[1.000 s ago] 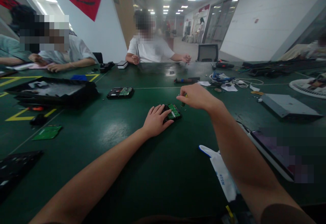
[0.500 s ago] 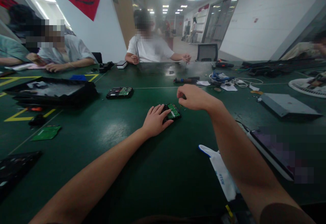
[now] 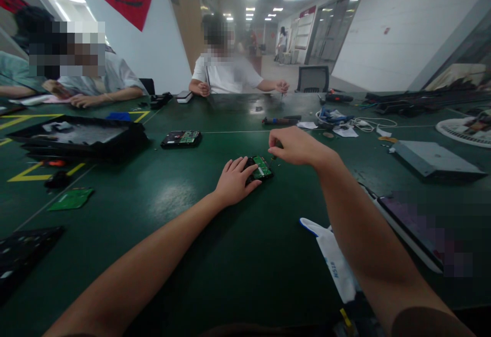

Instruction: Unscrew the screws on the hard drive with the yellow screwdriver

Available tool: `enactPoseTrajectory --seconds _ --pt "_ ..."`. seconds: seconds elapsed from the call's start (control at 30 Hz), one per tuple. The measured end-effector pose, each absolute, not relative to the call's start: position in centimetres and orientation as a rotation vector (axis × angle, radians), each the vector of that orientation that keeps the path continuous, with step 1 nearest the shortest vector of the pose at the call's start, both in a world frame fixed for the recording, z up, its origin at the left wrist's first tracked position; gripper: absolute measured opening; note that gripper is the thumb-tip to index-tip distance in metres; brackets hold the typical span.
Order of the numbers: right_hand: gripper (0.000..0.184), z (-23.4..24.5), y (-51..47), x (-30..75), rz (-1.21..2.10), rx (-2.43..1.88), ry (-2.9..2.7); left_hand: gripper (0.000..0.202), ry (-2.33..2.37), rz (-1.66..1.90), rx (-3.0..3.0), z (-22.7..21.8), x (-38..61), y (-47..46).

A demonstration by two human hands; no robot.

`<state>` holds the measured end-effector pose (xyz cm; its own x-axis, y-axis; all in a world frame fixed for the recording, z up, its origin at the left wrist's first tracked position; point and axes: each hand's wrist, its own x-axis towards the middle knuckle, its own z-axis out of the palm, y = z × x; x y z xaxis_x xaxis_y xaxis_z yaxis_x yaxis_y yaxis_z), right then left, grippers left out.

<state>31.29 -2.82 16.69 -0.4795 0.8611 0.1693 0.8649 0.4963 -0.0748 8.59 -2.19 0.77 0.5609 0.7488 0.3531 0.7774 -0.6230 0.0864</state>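
My left hand (image 3: 235,179) lies over the left end of a hard drive (image 3: 262,167), with its green circuit board facing up. Its index finger rests across the board and its thumb lies along the near side, so the drive is held against the table. Just right of the drive, my right hand (image 3: 291,145) is raised a little above the table, fingers curled down in a pinch. Something small and dark shows at its fingertips, but its kind is unclear. Tiny bits lie on the table below those fingertips.
Another hard drive (image 3: 181,138) and a black tray (image 3: 76,135) stand left, with a loose green circuit board (image 3: 71,199) nearer. A white glove (image 3: 333,260) lies by my right forearm. At right are a grey metal box (image 3: 437,158) and cables (image 3: 374,123). Co-workers sit opposite.
My right hand has shifted and turned very slightly, showing more of the dark thing at its fingertips. My left hand and the drive stay put.
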Motion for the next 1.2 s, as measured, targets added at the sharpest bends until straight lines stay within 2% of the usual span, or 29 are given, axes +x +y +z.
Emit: enactPoseTrajectory --seconds 0.1,0.2,0.3,0.43,0.53,0.63,0.73,0.83,0.97,1.03,1.1,1.2 --pt "0.022 16.73 -2.89 31.3 -0.084 -1.642 -2.516 0.059 -1.33 -0.553 -2.71 0.85 8.58 -2.22" --pt "0.012 16.74 -2.92 31.4 -0.025 -1.537 -2.576 0.06 -1.331 -0.541 -2.716 0.87 8.55 -2.22" --pt "0.016 16.68 -2.87 31.36 0.006 -1.458 -2.585 0.061 -1.329 -0.546 -2.708 0.82 8.55 -2.21" --pt "0.019 16.5 -2.71 31.16 -0.078 -1.628 -2.499 0.06 -1.333 -0.552 -2.705 0.82 8.59 -2.27" --pt "0.013 16.49 -2.7 31.24 -0.072 -1.561 -2.539 0.06 -1.332 -0.547 -2.713 0.96 8.61 -2.36" --pt "0.019 16.62 -2.78 31.43 -0.023 -1.446 -2.582 0.06 -1.331 -0.542 -2.715 1.1 8.6 -2.41" --pt "0.018 16.66 -2.78 31.38 -0.062 -1.576 -2.52 0.06 -1.335 -0.537 -2.721 1.14 8.58 -2.39" --pt "0.027 16.55 -2.73 31.17 -0.12 -1.701 -2.48 0.06 -1.342 -0.542 -2.722 1.09 8.58 -2.34" --pt "0.011 16.54 -2.81 31.1 -0.023 -1.48 -2.57 0.06 -1.347 -0.549 -2.726 1.08 8.58 -2.34" --pt "0.014 16.61 -2.86 31.12 0.012 -1.42 -2.584 0.06 -1.348 -0.545 -2.729 1.11 8.58 -2.37" --pt "0.011 16.66 -2.86 31.12 -0.011 -1.499 -2.55 0.06 -1.347 -0.54 -2.728 1.15 8.58 -2.4" --pt "0.017 16.63 -2.81 31.12 -0.067 -1.632 -2.501 0.06 -1.348 -0.541 -2.726 1.14 8.57 -2.41"
